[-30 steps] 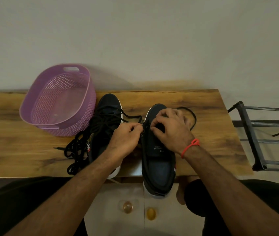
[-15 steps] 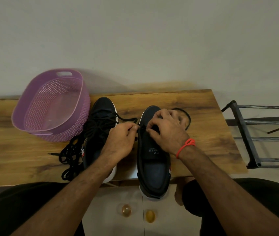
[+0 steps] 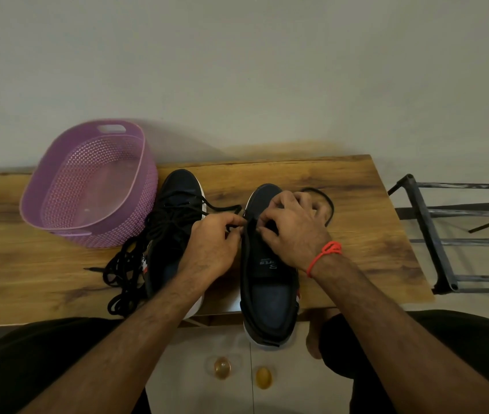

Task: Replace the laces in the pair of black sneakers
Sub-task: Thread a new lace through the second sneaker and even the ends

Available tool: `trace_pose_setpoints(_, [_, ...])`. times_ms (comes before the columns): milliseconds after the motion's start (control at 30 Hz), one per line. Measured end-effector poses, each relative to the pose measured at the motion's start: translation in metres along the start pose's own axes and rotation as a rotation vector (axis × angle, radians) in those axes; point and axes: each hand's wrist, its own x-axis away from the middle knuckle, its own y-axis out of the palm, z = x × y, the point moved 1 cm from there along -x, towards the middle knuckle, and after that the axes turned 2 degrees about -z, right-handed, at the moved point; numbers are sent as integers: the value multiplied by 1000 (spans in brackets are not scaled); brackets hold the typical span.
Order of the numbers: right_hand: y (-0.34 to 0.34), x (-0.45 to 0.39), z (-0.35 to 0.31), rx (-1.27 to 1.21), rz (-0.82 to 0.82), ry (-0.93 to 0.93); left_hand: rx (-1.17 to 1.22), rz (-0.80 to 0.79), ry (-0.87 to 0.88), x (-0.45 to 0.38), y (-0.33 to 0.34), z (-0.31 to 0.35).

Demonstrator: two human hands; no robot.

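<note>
Two black sneakers stand on the wooden table [image 3: 356,204], toes pointing away from me. The right sneaker [image 3: 270,300] has its heel hanging over the near edge. My right hand [image 3: 294,228] rests over its eyelet area, fingers curled on the upper and tongue. My left hand [image 3: 213,246] pinches a black lace [image 3: 225,209] at the sneaker's left eyelet row. A loop of that lace [image 3: 327,201] shows beyond my right hand. The left sneaker [image 3: 174,222] lies beside it with a tangle of loose black laces [image 3: 124,270] on its left.
An empty purple perforated basket [image 3: 144,162] stands on the table at the back left, touching the left sneaker's toe area. A dark metal rack [image 3: 428,234] stands to the right of the table. A plain wall rises behind. My legs are under the near edge.
The view has shifted a little. Both hands stay at the right sneaker's eyelets, with my left hand's pinch on the lace slightly closer to the shoe.
</note>
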Motion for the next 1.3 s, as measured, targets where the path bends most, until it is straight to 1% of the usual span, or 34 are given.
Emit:
trace_pose_setpoints(100, [1, 0, 0, -8, 18, 18, -6, -1, 24, 0, 2, -2])
trace_pose_setpoints(300, [0, -1, 2, -126, -13, 3, -23, 12, 40, -2, 2, -7])
trace_pose_setpoints(433, [1, -3, 4, -165, -27, 29, -36, 43, 50, -2, 2, -4])
trace_pose_setpoints(500, [3, -3, 4, -190, -1, 49, -61, 80, 63, -2, 1, -2])
trace_pose_setpoints(567, [2, -3, 3, -257, 77, 61, -53, 140, 106, -1, -3, 2])
trace_pose_setpoints(633, [0, -1, 1, -316, 126, 11, -38, 192, 147, 2, -12, 9])
trace_pose_setpoints(733, [1, 2, -3, -180, 46, -98, -41, 265, 214, 5, -27, 18])
trace_pose_setpoints(767, [2, 3, -4, -141, 10, -94, 30, 289, 222, 5, -32, 21])
trace_pose_setpoints(800, [2, 3, -5, -132, -12, -75, 187, 310, 210, 4, -37, 24])
trace_pose_setpoints(833, [2, 3, -5, -135, -20, -58, 424, 312, 173, 2, -42, 28])
trace_pose_setpoints(900, [1, 3, -4, -111, -16, -34, 981, 280, 101, -1, -60, 36])
trace_pose_setpoints(933, [1, 3, -4, -94, -19, -25, 1196, 267, 100, -2, -70, 38])
trace_pose_setpoints(967, [0, 3, -4, -86, -27, -17, 1300, 268, 113, -3, -79, 38])
trace_pose_setpoints(1000, [0, 3, -3, -84, -37, -10, 1280, 277, 144, -3, -88, 37])
trace_pose_setpoints(1033, [0, 3, -4, -83, -45, -5, 1105, 291, 183, -3, -92, 34])
trace_pose_setpoints(1067, [0, 3, -4, -81, -52, -3, 784, 297, 229, -2, -93, 32])
trace_pose_setpoints(1100, [0, 3, -4, -79, -59, -2, 376, 275, 279, 0, -87, 28])
trace_pose_setpoints(1133, [0, 3, -4, -75, -64, -2, 0, 188, 316, 3, -77, 23])
trace_pose_setpoints(1167, [1, 2, -3, -71, -66, -3, -280, 46, 288, 7, -63, 16])
trace_pose_setpoints(1200, [1, 2, -3, -68, -66, -6, -464, -100, 201, 11, -49, 12])
trace_pose_setpoints(1233, [0, 2, -3, -66, -67, -8, -599, -187, 114, 13, -38, 8])
trace_pose_setpoints(1267, [0, 2, -3, -62, -70, -10, -689, -201, 69, 15, -32, 8])
trace_pose_setpoints(1300, [0, 2, -3, -55, -71, -10, -711, -154, 88, 14, -31, 11])
